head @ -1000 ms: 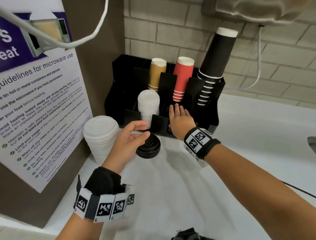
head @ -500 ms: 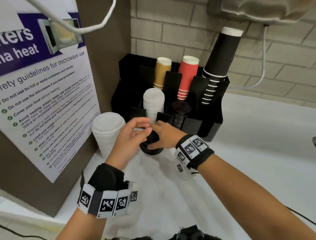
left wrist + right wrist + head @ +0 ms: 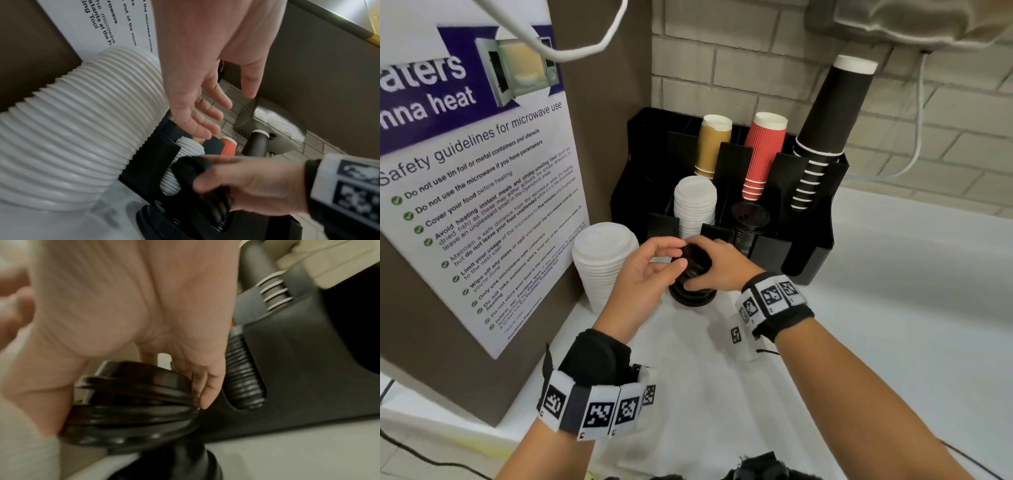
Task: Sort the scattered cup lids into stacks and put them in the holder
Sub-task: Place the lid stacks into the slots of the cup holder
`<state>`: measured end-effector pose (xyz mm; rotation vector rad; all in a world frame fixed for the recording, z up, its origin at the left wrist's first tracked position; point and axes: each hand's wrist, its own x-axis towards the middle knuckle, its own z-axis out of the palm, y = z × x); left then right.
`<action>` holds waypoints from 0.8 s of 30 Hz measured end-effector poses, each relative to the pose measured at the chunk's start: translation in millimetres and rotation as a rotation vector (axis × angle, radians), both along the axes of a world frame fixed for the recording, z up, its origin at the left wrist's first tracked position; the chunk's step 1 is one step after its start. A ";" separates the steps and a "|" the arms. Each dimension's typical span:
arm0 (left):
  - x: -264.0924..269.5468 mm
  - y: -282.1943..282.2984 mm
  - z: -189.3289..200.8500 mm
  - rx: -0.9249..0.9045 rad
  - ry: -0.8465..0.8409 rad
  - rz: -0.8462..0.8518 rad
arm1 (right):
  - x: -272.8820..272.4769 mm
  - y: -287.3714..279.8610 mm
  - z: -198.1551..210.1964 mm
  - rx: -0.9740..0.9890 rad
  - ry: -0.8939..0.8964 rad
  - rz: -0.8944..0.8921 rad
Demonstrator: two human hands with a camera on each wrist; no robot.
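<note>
A short stack of black cup lids (image 3: 691,296) stands on the white counter in front of the holder. My right hand (image 3: 698,270) grips its upper lids from above; the right wrist view shows thumb and fingers curled round the black lids (image 3: 131,417), the top ones tilted. My left hand (image 3: 671,257) hovers just left of the stack, fingers straight and holding nothing (image 3: 222,113). The black holder (image 3: 808,246) has a stack of small white lids (image 3: 695,205) and a stack of black lids (image 3: 751,219) in its front slots.
A tall stack of large white lids (image 3: 602,263) stands on the counter left of my hands, against a brown panel with a microwave poster (image 3: 482,192). Tan, red and black paper cups (image 3: 763,154) fill the holder's rear slots. White counter extends to the right.
My right hand left the holder's black-lid slot and came back to the black stack on the counter, gripping its top lids. My left hand stayed beside the stack.
</note>
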<state>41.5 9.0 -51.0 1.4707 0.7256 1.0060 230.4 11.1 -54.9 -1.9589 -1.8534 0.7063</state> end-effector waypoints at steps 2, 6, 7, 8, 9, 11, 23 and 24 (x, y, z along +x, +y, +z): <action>3.9 -1.4 -0.7 0.065 0.031 0.019 | 5.6 -12.9 12.2 0.085 0.239 -0.053; 13.6 -6.6 -3.2 0.083 0.005 -0.092 | 1.0 -45.9 30.0 0.143 0.624 -0.062; 15.8 -7.5 -3.4 0.066 -0.011 -0.134 | -2.2 -52.4 31.8 0.154 0.683 -0.049; 17.8 -8.4 -3.3 0.058 -0.023 -0.167 | -5.0 -57.8 32.6 0.159 0.741 -0.042; 19.6 -9.1 -3.2 0.065 -0.033 -0.191 | -6.6 -61.9 32.6 0.159 0.793 -0.040; 21.7 -10.3 -2.7 0.094 -0.053 -0.216 | -7.3 -68.7 32.0 0.152 0.871 -0.034; 24.8 -11.8 -0.8 0.180 -0.037 -0.188 | 1.5 -88.9 37.6 0.164 0.952 -0.052; 25.4 -12.0 -0.8 0.186 -0.039 -0.175 | 1.3 -89.0 37.5 0.166 0.951 -0.055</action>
